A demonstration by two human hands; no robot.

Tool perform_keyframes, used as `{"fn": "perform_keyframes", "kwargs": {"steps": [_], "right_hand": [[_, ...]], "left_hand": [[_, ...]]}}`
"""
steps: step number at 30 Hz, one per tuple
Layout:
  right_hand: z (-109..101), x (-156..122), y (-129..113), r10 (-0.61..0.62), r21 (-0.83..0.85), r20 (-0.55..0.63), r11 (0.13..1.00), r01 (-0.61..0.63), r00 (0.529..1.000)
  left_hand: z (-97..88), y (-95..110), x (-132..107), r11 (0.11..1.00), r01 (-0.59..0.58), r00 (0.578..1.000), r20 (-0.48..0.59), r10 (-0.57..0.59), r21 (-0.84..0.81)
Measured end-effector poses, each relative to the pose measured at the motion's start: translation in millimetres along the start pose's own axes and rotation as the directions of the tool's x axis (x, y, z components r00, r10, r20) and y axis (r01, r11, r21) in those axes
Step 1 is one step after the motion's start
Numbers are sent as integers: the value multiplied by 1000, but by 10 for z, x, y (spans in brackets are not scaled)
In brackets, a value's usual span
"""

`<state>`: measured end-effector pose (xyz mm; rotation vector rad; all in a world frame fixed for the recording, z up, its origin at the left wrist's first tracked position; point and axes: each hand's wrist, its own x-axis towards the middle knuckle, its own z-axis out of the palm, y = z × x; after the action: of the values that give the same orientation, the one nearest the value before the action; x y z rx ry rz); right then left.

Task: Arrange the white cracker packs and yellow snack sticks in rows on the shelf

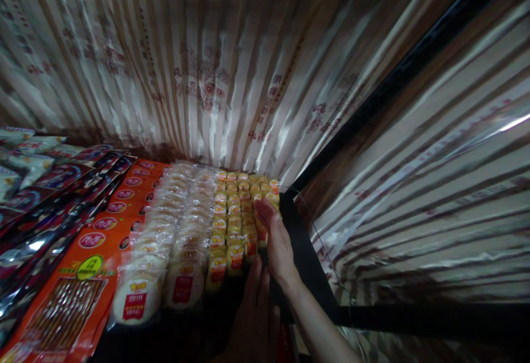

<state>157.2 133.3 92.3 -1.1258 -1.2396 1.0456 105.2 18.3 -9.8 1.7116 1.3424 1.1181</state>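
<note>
Small yellow snack packs (234,222) stand in close rows on a black shelf. My right hand (279,244) lies along the right side of these rows, palm toward them, fingers stretched out and pressed near the packs. In deep shadow, my left hand (252,313) is at the front end of the rows with its fingers extended and apart from the thumb. Its fingertips are close to the front pack; whether they touch it I cannot tell. Neither hand grips anything visible. Left of the yellow packs stand two rows of clear-wrapped round white crackers (182,280).
Orange snack bags (91,236) overlap in a row farther left, beside dark shiny bags (45,219) and white packets (33,153). Striped printed sheeting (199,76) hangs behind and at the right. A black frame bar (393,76) slants across, and a thin wire hangs at the shelf's right edge.
</note>
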Motion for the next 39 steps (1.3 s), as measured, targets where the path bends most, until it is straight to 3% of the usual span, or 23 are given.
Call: {"fn": "perform_keyframes", "kwargs": {"steps": [4,11,17,28,32,35,39], "right_hand": [[-212,-267,82,83,-25,-86,996,-85,993],[-347,-600,289,155,1,-94,988,-156,983],[-334,-621,402,152,6,-91,988,-152,984],[-288,-592,535,216,-86,-116,970,-227,969],[-270,-628,504,197,-95,-122,973,-209,973],[-318,-629,437,116,-118,-161,984,-135,980],[-500,-400,444,-31,-225,-358,973,-54,933]], "left_hand": [[-8,-8,30,992,-114,991,-64,117,44],[23,147,31,987,-152,984,-90,155,49],[-39,230,195,993,-119,991,-65,119,8],[-172,100,349,991,-103,992,67,109,-82],[-156,86,348,989,-121,989,72,127,-82],[-145,64,326,984,-166,983,74,170,-65],[-110,29,307,979,-193,978,72,197,-60]]}}
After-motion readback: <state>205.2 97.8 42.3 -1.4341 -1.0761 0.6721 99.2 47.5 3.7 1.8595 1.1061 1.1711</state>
